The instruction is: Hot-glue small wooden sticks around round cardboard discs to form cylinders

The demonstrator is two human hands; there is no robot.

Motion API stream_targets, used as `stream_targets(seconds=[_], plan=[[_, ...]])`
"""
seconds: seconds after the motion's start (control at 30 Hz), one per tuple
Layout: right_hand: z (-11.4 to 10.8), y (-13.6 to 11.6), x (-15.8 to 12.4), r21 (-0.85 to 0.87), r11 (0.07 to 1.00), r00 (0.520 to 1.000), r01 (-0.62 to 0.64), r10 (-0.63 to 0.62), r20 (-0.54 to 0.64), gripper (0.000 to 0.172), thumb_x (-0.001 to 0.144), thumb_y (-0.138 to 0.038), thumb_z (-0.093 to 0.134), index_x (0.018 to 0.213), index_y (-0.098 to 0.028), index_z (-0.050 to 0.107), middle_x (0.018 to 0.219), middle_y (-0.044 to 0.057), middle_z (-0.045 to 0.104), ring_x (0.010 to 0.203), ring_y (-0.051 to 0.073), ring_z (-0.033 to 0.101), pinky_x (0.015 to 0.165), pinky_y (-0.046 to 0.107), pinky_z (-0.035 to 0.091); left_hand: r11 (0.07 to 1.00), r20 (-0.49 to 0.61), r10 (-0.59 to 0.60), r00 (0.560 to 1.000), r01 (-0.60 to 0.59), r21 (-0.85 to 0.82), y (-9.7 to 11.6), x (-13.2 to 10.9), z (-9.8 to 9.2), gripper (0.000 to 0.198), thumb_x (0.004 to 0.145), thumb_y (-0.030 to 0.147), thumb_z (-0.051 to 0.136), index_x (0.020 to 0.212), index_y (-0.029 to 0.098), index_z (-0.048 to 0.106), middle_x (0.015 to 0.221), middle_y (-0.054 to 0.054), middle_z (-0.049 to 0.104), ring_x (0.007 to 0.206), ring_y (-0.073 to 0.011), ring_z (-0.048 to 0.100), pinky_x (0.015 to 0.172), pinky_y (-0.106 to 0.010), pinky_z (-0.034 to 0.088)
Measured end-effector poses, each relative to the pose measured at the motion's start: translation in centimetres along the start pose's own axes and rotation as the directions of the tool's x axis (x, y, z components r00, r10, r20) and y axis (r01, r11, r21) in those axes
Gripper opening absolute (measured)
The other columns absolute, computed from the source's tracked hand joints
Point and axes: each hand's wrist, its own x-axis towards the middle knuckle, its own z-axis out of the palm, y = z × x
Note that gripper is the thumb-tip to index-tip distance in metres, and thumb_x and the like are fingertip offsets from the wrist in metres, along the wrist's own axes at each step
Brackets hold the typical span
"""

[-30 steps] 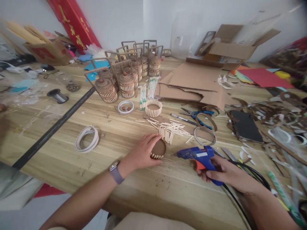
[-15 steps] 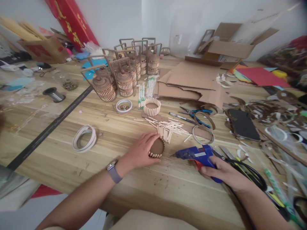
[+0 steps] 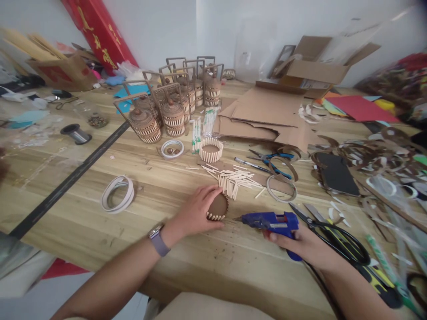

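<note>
My left hand [image 3: 196, 206] curls around the left side of a round brown cardboard disc [image 3: 218, 206], gripping its rim. Short wooden sticks stand along the disc's near edge; part of the rim is hidden by my fingers. In my right hand [image 3: 296, 242] is a blue glue gun [image 3: 273, 222], its nozzle pointing left toward the disc with a gap between. A loose pile of short wooden sticks [image 3: 236, 180] lies just beyond the disc. Behind the pile sits a ring of upright sticks on a round base [image 3: 211, 151].
Several lidded stick baskets [image 3: 173, 118] with handles stand at the back. White tape rolls [image 3: 117, 194] lie on the left. Scissors [image 3: 340, 242], blue-handled pliers [image 3: 273, 155], a black phone [image 3: 336, 173] and paper scraps crowd the right. Cardboard sheets [image 3: 263, 109] lie behind.
My right hand has shifted the glue gun slightly left and down, bringing its nozzle a little nearer the disc. My left hand keeps its hold on the disc.
</note>
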Motion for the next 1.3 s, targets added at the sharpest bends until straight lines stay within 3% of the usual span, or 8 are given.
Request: stream_targets(seconds=[0.23,0.43,0.83,1.3], plan=[[2.0,-0.3,0.2,-0.207,0.975,0.988,0.081,-0.106,-0.112,0.034,0.081,-0.052,0.063,0.085,-0.019,0.069,0.077,0.005,0.07,0.07,0.021,0.064,0.066,0.032,0.056,1.0,-0.021,0.003,1.0,-0.003,-0.011,0.2,0.1,0.1,0.1,0.066,0.036,0.088,0.149,0.021,0.034,0.149,-0.017,0.044,0.139,-0.0354,0.04,0.117,-0.055,0.033],[2.4,-1.0,0.5,-0.235,0.963,0.983,0.132,-0.157,-0.091,0.02,0.081,-0.04,0.064,0.082,-0.02,0.068,0.074,0.003,0.071,0.066,0.02,0.063,0.06,0.03,0.055,1.0,-0.007,-0.024,1.0,0.024,-0.007,0.3,0.2,0.0,0.094,0.069,0.031,0.086,0.148,0.019,0.035,0.145,-0.018,0.049,0.135,-0.0352,0.044,0.115,-0.056,0.035],[3.0,-1.0,0.5,-0.245,0.962,0.982,0.118,-0.15,-0.113,0.02,0.083,-0.041,0.062,0.081,-0.021,0.062,0.072,0.003,0.068,0.065,0.019,0.062,0.059,0.03,0.054,1.0,-0.027,-0.022,0.999,0.022,0.005,0.5,0.3,0.0,0.085,0.072,0.025,0.079,0.146,0.018,0.037,0.141,-0.017,0.052,0.132,-0.0344,0.047,0.113,-0.054,0.039],[3.1,-1.8,0.5,-0.283,0.948,0.979,0.146,-0.18,-0.099,0.018,0.084,-0.039,0.059,0.079,-0.022,0.062,0.073,0.004,0.068,0.067,0.021,0.063,0.062,0.031,0.053,0.999,-0.018,-0.031,0.999,0.031,-0.014,0.3,0.1,0.0,0.089,0.072,0.028,0.081,0.148,0.022,0.034,0.143,-0.016,0.051,0.133,-0.0351,0.046,0.113,-0.055,0.037]])
